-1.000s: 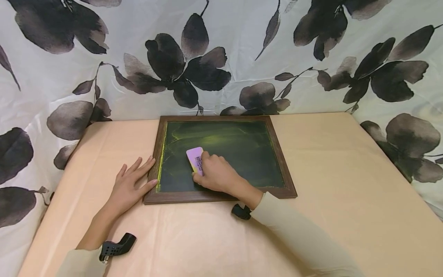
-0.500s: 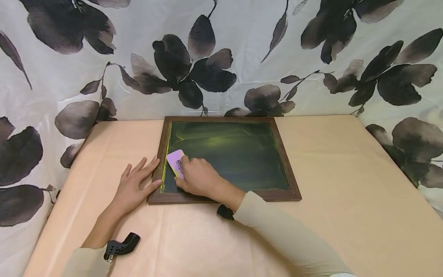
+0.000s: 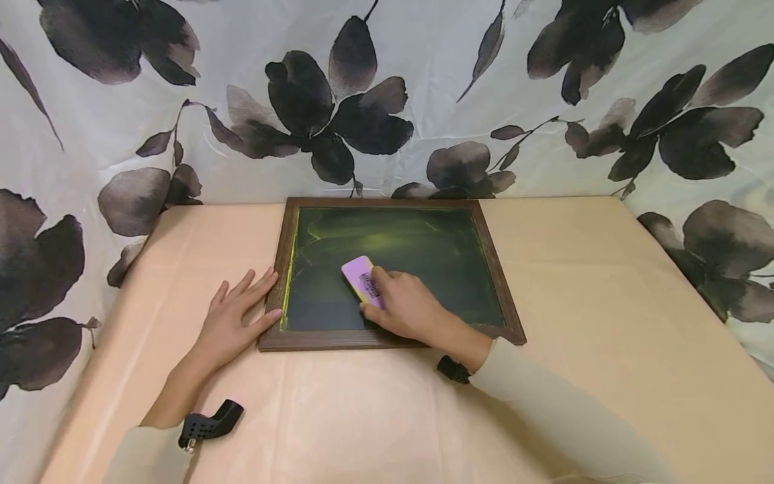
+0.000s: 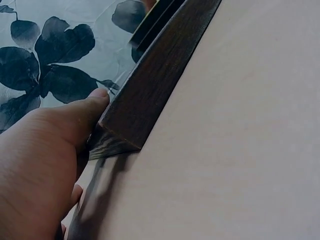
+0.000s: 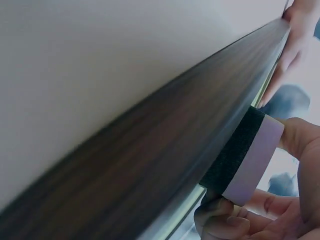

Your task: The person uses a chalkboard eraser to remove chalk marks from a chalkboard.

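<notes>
A dark chalkboard (image 3: pixel 417 262) in a brown wooden frame (image 3: pixel 275 275) lies flat on the table, smeared with yellow-green chalk. My right hand (image 3: pixel 411 309) grips a pink eraser (image 3: pixel 361 281) with a black felt base (image 5: pixel 232 155) and presses it on the board's left middle. My left hand (image 3: pixel 232 323) lies flat on the table with straight fingers, its thumb and fingertips against the frame's left edge (image 4: pixel 150 95). The wrist views show the frame from close up.
The table wears a peach cloth (image 3: pixel 605 323). A white curtain with dark flowers (image 3: pixel 338 114) hangs right behind the board and wraps both sides. Black wrist mounts (image 3: pixel 208 422) sit at both cuffs.
My right hand swept the eraser left to the frame's edge, then back right and slightly up to the board's left middle. The left hand stayed against the frame.
</notes>
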Demonstrator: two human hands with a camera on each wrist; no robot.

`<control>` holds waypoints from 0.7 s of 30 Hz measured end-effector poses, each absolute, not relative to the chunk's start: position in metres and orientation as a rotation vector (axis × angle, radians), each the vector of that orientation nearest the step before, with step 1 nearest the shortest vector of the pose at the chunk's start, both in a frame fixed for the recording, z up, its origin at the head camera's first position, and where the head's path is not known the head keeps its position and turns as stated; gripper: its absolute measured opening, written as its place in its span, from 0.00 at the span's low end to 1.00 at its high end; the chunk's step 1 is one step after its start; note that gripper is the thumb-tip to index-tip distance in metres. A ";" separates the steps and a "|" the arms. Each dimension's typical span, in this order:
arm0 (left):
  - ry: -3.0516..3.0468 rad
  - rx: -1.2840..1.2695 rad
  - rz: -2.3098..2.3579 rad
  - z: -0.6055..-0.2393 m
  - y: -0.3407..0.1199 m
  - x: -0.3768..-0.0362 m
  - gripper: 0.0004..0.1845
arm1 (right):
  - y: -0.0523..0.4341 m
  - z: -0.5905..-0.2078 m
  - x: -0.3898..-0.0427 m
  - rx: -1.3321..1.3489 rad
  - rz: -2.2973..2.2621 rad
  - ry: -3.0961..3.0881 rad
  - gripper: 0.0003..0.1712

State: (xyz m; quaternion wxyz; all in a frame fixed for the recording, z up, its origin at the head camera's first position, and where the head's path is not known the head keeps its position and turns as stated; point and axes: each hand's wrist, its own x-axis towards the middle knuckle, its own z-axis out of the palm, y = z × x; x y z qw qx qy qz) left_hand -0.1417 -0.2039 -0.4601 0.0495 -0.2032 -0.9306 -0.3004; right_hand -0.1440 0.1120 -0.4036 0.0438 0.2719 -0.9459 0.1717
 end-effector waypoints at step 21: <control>-2.857 -0.615 -0.942 -0.455 -0.204 -0.143 0.37 | 0.255 -0.403 -0.125 0.374 0.544 -2.988 0.24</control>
